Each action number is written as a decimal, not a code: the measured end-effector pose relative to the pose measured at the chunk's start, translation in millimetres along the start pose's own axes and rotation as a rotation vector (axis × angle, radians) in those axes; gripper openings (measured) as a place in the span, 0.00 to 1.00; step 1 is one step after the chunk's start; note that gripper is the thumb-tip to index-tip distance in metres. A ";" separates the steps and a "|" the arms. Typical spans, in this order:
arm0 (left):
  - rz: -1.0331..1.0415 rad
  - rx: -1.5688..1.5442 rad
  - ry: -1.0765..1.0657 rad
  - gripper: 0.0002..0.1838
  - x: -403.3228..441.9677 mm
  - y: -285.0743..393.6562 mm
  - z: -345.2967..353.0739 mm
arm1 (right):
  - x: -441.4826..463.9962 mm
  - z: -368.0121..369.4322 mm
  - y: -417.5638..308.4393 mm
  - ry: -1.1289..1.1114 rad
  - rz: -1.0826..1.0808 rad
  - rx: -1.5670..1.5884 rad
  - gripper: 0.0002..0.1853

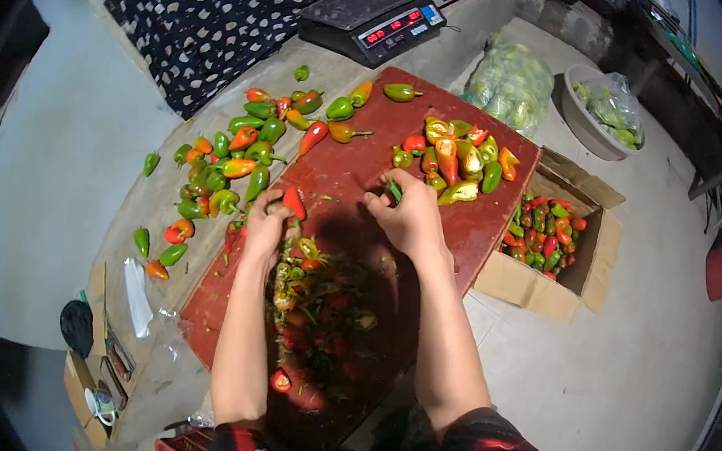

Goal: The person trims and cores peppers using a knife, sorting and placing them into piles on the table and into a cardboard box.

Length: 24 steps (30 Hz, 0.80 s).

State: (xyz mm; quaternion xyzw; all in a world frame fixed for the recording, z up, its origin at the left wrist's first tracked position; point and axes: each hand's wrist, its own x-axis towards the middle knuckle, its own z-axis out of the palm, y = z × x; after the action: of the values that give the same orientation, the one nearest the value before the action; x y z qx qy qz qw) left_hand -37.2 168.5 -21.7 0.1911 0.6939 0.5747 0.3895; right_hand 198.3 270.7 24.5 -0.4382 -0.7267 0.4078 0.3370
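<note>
My left hand point(266, 226) is closed around a red pepper point(295, 203) above the left part of the red board point(341, 166). In my right hand point(413, 218), the fingers are curled round a green-handled tool point(395, 190); its working end cannot be made out. Just beyond that hand lies a heap of cut peppers point(446, 157), red, orange and green, some showing pale insides. Between my forearms, pepper tops and seedy cores point(289, 280) are scattered in shadow. Whole peppers point(225, 158) spread to the left, over the board's edge and the concrete ledge.
Right of the board stands a cardboard box point(531, 283) with many peppers inside. Behind it are a filled plastic bag point(509, 87) and a white basin point(579, 116) holding bagged green produce. A digital scale point(369, 19) sits at the back. A cup point(101, 406) stands lower left.
</note>
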 end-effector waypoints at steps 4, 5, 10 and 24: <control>0.020 -0.491 -0.192 0.25 -69.7 -2.5 -25.6 | -8.1 16.6 -14.9 -0.108 -0.035 -0.023 0.13; 0.029 -0.495 -0.213 0.26 -82.9 -4.5 -32.6 | -12.1 19.8 -22.4 -0.137 -0.009 -0.132 0.13; 0.106 -0.634 -0.251 0.21 -120.1 -24.5 -52.8 | -33.3 61.8 -33.6 -0.165 -0.132 -0.351 0.12; 0.211 -0.667 -0.239 0.23 -139.4 -38.4 -66.1 | -77.9 112.9 -42.7 -0.282 -0.665 -0.387 0.09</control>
State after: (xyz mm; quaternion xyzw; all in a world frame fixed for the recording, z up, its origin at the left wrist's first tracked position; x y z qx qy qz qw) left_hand 6.5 16.0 -10.9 0.1898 0.3946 0.7801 0.4470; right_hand 117.4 154.0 2.4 -0.1744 -0.9312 0.1884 0.2588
